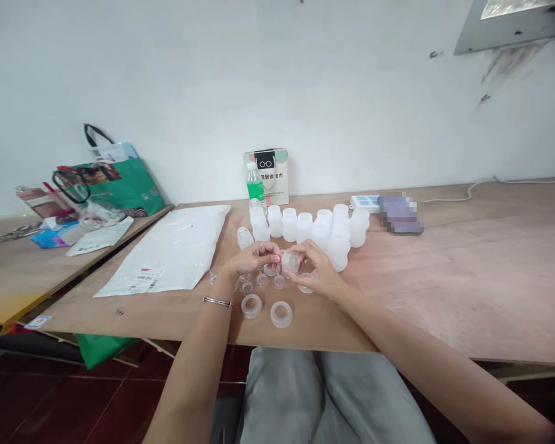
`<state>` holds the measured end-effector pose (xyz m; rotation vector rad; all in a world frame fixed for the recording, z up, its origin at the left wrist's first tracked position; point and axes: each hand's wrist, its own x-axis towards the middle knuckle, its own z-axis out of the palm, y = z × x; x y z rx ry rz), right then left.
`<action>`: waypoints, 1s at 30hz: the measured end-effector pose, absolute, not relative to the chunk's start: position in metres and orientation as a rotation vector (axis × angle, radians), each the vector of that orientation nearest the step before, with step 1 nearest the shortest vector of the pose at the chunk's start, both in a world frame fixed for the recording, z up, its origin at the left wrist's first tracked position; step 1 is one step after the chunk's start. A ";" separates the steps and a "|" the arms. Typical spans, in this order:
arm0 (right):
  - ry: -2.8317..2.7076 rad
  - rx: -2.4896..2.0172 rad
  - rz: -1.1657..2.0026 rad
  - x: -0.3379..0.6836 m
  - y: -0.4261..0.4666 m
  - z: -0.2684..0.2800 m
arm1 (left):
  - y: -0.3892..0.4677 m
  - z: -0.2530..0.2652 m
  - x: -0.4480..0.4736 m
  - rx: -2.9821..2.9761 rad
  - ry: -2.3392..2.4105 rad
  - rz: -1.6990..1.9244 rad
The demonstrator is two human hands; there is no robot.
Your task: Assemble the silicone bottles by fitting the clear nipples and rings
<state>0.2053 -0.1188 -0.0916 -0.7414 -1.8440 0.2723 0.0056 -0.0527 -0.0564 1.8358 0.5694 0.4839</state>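
Note:
My right hand (318, 270) grips a translucent plastic screw ring (290, 262) between thumb and fingers, its round side turned towards me. At the ring's left edge, my left hand (259, 256) is closed in a pinch; what lies between its fingertips is too small to make out. Below the hands, two loose translucent rings (281, 314) lie flat near the table's front edge. Several small clear bottle nipples (247, 287) are spread just behind them, partly hidden by my hands. Several frosted white bottles (304, 228) stand upright behind my hands.
A white mailing bag (171, 246) lies to the left on the wooden table (467, 290). At the back stand a green-labelled drink bottle (254, 183) and a paper bag (280, 179). A blurred phone-like object (400, 214) sits right; a green bag (136, 185) stands far left.

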 end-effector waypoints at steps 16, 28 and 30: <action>-1.831 -0.680 0.264 0.204 -0.120 -0.092 | -0.055 -0.053 0.002 1.842 0.525 0.492; -1.751 -0.628 0.150 0.210 -0.125 -0.085 | -0.059 -0.057 0.011 1.620 0.409 0.666; -1.578 -0.611 -0.081 0.224 -0.126 -0.079 | -0.059 -0.055 0.010 1.615 0.448 0.679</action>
